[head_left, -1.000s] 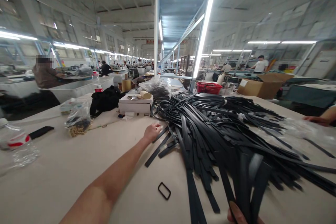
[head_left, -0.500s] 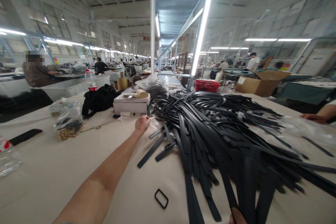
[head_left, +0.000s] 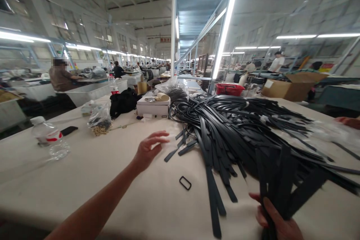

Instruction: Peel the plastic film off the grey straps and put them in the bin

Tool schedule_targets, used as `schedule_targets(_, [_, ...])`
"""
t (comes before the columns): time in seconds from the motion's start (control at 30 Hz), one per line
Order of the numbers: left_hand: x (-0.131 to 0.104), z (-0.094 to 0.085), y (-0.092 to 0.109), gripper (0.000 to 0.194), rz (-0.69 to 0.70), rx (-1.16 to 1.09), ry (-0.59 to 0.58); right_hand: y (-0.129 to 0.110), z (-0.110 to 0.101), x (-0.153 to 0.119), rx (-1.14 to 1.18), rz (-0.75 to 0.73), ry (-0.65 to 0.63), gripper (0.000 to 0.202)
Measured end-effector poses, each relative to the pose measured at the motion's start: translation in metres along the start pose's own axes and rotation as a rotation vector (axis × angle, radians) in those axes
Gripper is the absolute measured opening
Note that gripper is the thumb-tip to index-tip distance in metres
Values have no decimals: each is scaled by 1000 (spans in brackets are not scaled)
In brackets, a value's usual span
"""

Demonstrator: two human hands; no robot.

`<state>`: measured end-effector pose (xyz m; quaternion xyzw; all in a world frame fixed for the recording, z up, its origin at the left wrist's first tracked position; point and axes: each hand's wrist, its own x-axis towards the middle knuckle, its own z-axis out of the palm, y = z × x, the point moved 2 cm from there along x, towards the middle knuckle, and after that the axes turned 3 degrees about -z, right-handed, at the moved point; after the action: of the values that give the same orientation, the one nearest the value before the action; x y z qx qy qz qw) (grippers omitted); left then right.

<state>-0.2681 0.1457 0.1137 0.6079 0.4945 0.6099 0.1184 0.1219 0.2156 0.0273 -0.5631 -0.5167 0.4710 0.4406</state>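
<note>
the right hand (head_left: 281, 225), by the bench's near edge, is closed round several flat black straps (head_left: 282, 180), their ends fanned out. the left hand (head_left: 147, 152) hangs above the bench (head_left: 112, 195) half open, fingers loosely bent, gripping nothing that shows. beside it the strap heap (head_left: 219, 131) sprawls from near the far edge toward the right edge. a black rectangular ring (head_left: 185, 183) lies between the hands, toward the near edge; a plastic bottle (head_left: 50, 137) is near the left edge.
</note>
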Motion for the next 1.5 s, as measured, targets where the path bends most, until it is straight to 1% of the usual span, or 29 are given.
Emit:
schedule_targets(0.03, [-16, 7, 7, 17, 57, 91, -91, -4, 4, -9, 53, -25, -51, 63])
schedule_targets(0.07, [-30, 14, 12, 19, 104, 173, -158, -8, 9, -19, 91, -47, -108, 66])
schedule_targets(0.1, [-42, 20, 16, 20, 146, 240, -199, -12, 16, -30, 114, -63, -167, 68])
schedule_targets(0.2, [-63, 36, 22, 22, 231, 355, -241, -22, 47, -62, 124, -99, -380, 62])
schedule_targets(0.27, [-67, 44, 22, 20, 257, 383, -238, -29, 71, -79, 97, -119, -568, 53])
schedule_targets(0.33, [-65, 51, 21, 18, 273, 394, -236, -35, 90, -91, 59, -164, -732, 46])
schedule_targets(0.4, [-60, 56, 19, 19, 290, 397, -216, -38, 103, -96, 17, -196, -819, 41])
schedule_targets(0.43, [-58, 57, 18, 19, 290, 402, -199, -39, 106, -96, 3, -190, -833, 40])
schedule_targets(0.47, [-55, 56, 17, 18, 276, 414, -176, -39, 108, -96, -5, -164, -838, 41])
schedule_targets(0.53, [-53, 51, 18, 21, 172, 483, -120, -40, 107, -94, 17, -83, -827, 45])
schedule_targets(0.6, [-58, 42, 24, 24, -2, 588, -96, -43, 103, -90, 92, -32, -768, 47])
schedule_targets(0.67, [-69, 33, 33, 22, -181, 664, -95, -50, 98, -86, 179, -7, -678, 45])
schedule_targets(0.7, [-76, 30, 38, 27, -255, 670, -102, -53, 96, -84, 217, 6, -634, 42])
schedule_targets(0.77, [-92, 28, 49, 40, -384, 579, -138, -58, 96, -82, 265, 38, -588, 38])
schedule_targets(0.8, [-101, 30, 53, 40, -445, 479, -169, -60, 98, -82, 278, 49, -584, 37])
schedule_targets(0.87, [-116, 41, 60, 32, -553, 238, -263, -60, 103, -83, 283, 48, -610, 36])
schedule_targets(0.9, [-123, 49, 62, 31, -589, 128, -319, -60, 107, -84, 279, 40, -634, 35])
schedule_targets(0.93, [-128, 58, 63, 33, -609, 39, -371, -58, 110, -85, 273, 30, -662, 35])
schedule_targets(1.0, [-136, 73, 62, 34, -621, -84, -437, -55, 115, -87, 246, 14, -725, 35])
schedule_targets(1.07, [-142, 86, 58, 32, -631, -207, -456, -53, 118, -90, 203, -2, -760, 37])
schedule_targets(1.13, [-149, 93, 52, 36, -661, -338, -449, -51, 117, -90, 137, -20, -756, 38])
schedule_targets(1.23, [-161, 99, 41, 37, -772, -475, -430, -49, 113, -88, 31, -50, -715, 37])
schedule_targets(1.33, [-174, 100, 34, 35, -876, -528, -401, -45, 111, -85, -11, -71, -688, 37])
schedule_targets(1.4, [-180, 100, 34, 32, -891, -581, -398, -43, 112, -84, -3, -77, -675, 38])
schedule_targets(1.5, [-187, 104, 37, 34, -943, -636, -449, -44, 116, -84, -9, -94, -634, 38])
